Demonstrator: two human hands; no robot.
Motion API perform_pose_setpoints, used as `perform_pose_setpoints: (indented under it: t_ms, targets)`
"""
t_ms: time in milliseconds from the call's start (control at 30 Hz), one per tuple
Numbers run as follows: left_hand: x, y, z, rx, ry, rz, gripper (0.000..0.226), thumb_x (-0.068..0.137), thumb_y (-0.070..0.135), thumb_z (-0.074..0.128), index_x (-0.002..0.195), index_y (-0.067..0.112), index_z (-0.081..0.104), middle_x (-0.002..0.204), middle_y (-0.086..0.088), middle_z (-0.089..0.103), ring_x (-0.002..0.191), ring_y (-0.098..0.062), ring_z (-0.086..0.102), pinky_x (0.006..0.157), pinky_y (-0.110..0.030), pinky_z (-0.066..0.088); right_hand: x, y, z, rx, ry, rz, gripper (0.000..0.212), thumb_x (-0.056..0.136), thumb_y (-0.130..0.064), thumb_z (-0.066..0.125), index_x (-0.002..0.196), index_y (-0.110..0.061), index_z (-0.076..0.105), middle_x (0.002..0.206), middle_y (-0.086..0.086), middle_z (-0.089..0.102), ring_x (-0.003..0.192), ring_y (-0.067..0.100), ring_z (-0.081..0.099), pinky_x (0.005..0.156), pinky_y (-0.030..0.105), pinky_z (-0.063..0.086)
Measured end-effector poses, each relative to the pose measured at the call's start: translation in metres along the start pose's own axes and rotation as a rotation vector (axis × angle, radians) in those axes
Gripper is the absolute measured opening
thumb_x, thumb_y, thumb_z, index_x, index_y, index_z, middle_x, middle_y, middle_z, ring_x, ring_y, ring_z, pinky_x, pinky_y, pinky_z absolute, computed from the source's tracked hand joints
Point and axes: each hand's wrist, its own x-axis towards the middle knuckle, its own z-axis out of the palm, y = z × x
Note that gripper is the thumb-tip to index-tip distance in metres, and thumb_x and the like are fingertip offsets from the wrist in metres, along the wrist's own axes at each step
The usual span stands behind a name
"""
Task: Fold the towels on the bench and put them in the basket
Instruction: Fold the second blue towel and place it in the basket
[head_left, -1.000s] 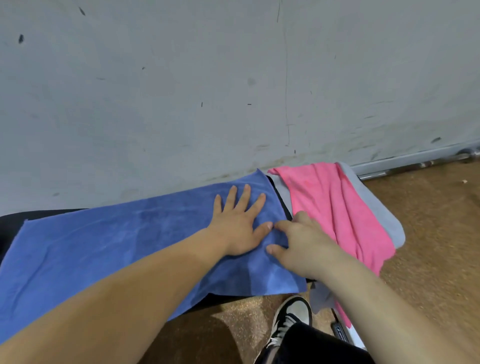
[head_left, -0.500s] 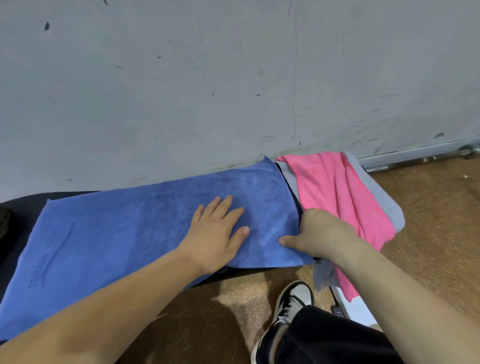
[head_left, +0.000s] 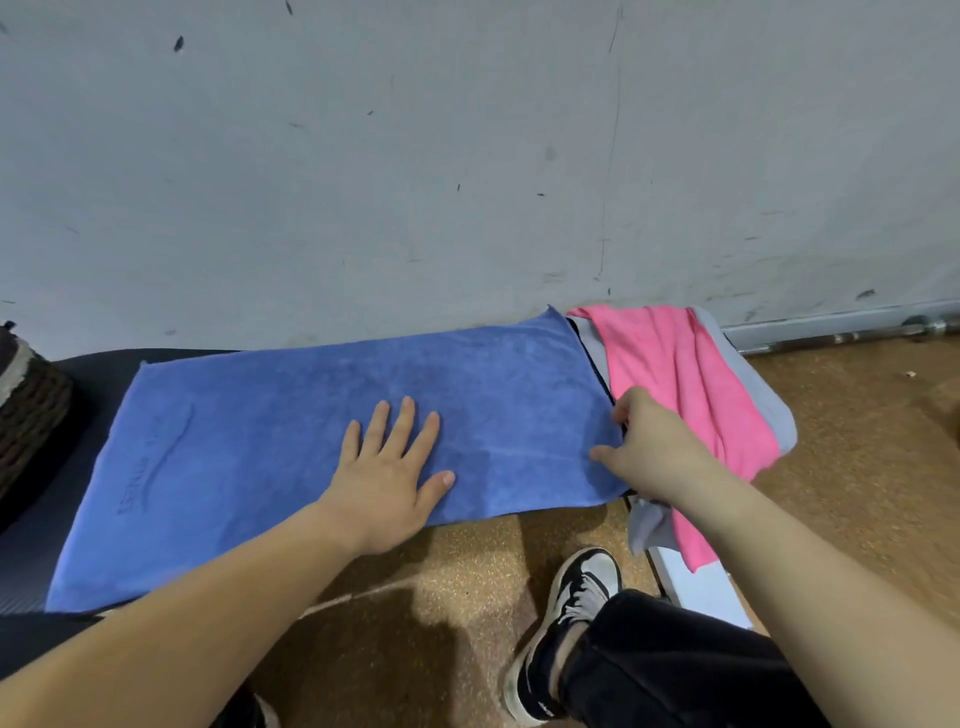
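A blue towel (head_left: 270, 441) lies spread flat along the dark bench (head_left: 31, 540). My left hand (head_left: 387, 478) presses flat on its middle near the front edge, fingers straight. My right hand (head_left: 647, 449) pinches the towel's right edge with curled fingers. A pink towel (head_left: 680, 379) lies over a grey towel (head_left: 763, 400) at the bench's right end, both hanging off the front. A dark woven basket (head_left: 28, 410) shows partly at the far left edge.
A grey wall (head_left: 467, 156) rises right behind the bench. The floor (head_left: 441, 597) is brown cork-like. My black-and-white shoe (head_left: 566, 618) and dark trouser leg stand in front of the bench. A metal bar (head_left: 857, 338) lies along the wall at right.
My left hand slid leftward along the blue towel toward its middle. My right hand moved to the towel's right edge and took hold of it. The view shifted left, and the basket came into view.
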Motion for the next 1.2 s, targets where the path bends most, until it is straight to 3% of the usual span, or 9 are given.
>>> perform_pose_setpoints:
  t_ms: [167,300,400,467,533,667,833,967,1200]
  targets:
    - [0.001,0.013,-0.008,0.015,0.101,0.116,0.083,0.088,0.067,-0.003,0.163,0.031,0.001,0.17,-0.002,-0.015,0.157,-0.03,-0.012,0.126,-0.053,0.003,0.002,-0.002,0.001,0.081,0.06,-0.085,0.019,0.087,-0.009,0.065,0.095,-0.022,0.054,0.086,-0.002,0.062,0.075,0.024,0.063,0.066,0.046,0.058]
    - [0.003,0.058,-0.022,-0.147,0.219,0.308,0.068,0.097,0.061,0.036,0.153,0.023,0.041,0.167,-0.006,0.023,0.153,-0.028,0.021,0.122,-0.046,0.022,-0.001,-0.009,-0.002,0.305,0.088,-0.097,0.02,0.085,0.0,0.063,0.083,-0.02,0.063,0.075,-0.005,0.063,0.063,0.01,0.062,0.051,0.028,0.054]
    - [0.007,0.106,-0.034,-0.267,0.292,0.344,0.068,0.083,0.076,0.049,0.126,0.025,0.061,0.131,0.006,0.056,0.119,-0.018,0.051,0.099,-0.038,0.041,-0.001,-0.018,-0.004,0.368,0.144,-0.169,0.022,0.083,-0.001,0.069,0.079,-0.021,0.063,0.074,-0.007,0.066,0.061,0.001,0.058,0.06,0.016,0.046]
    - [0.01,0.132,-0.04,-0.415,0.332,0.264,0.054,0.076,0.076,0.059,0.1,0.028,0.057,0.1,0.012,0.056,0.094,-0.013,0.052,0.079,-0.033,0.045,-0.001,-0.024,-0.005,0.475,0.148,-0.136,0.018,0.083,-0.003,0.072,0.082,-0.019,0.065,0.074,-0.002,0.069,0.064,0.008,0.061,0.063,0.026,0.053]
    - [0.013,0.143,-0.045,-0.583,0.35,0.165,0.038,0.081,0.061,0.064,0.089,0.028,0.047,0.084,0.011,0.051,0.081,-0.012,0.051,0.065,-0.034,0.044,-0.002,-0.033,-0.009,0.633,0.133,-0.054,0.015,0.084,-0.002,0.073,0.087,-0.014,0.065,0.073,0.004,0.068,0.062,0.015,0.062,0.062,0.032,0.055]
    - [0.019,0.126,-0.046,-0.719,0.323,0.092,0.004,0.097,0.026,0.053,0.094,0.023,0.052,0.066,0.007,0.049,0.064,-0.015,0.049,0.059,-0.033,0.038,0.001,-0.047,-0.022,0.882,0.029,0.076,0.013,0.09,-0.008,0.071,0.099,-0.01,0.062,0.078,0.011,0.076,0.065,0.018,0.068,0.063,0.035,0.055]
    - [0.016,0.104,-0.05,-0.744,0.342,0.121,0.029,0.102,0.033,0.052,0.076,0.021,0.048,0.05,0.005,0.038,0.052,-0.012,0.041,0.051,-0.022,0.028,0.035,-0.052,-0.011,0.778,0.186,0.105,0.012,0.095,-0.025,0.067,0.096,-0.017,0.058,0.088,0.002,0.065,0.075,0.017,0.061,0.073,0.041,0.055]
    - [0.018,0.091,-0.053,-0.761,0.379,0.184,0.041,0.102,0.035,0.052,0.069,0.017,0.036,0.056,0.002,0.033,0.055,-0.014,0.034,0.054,-0.029,0.031,0.09,-0.056,0.0,0.674,0.17,0.161,0.033,0.091,-0.022,0.065,0.066,-0.018,0.044,0.06,-0.001,0.039,0.055,0.02,0.036,0.057,0.037,0.037]
    - [0.027,0.081,-0.054,-0.783,0.362,0.175,0.036,0.101,0.035,0.053,0.071,0.016,0.046,0.067,-0.001,0.046,0.071,-0.02,0.047,0.068,-0.039,0.045,0.17,-0.075,-0.007,0.098,0.213,0.064,0.049,0.089,-0.026,0.068,0.054,-0.014,0.036,0.054,0.005,0.042,0.055,0.028,0.045,0.047,0.029,0.029]
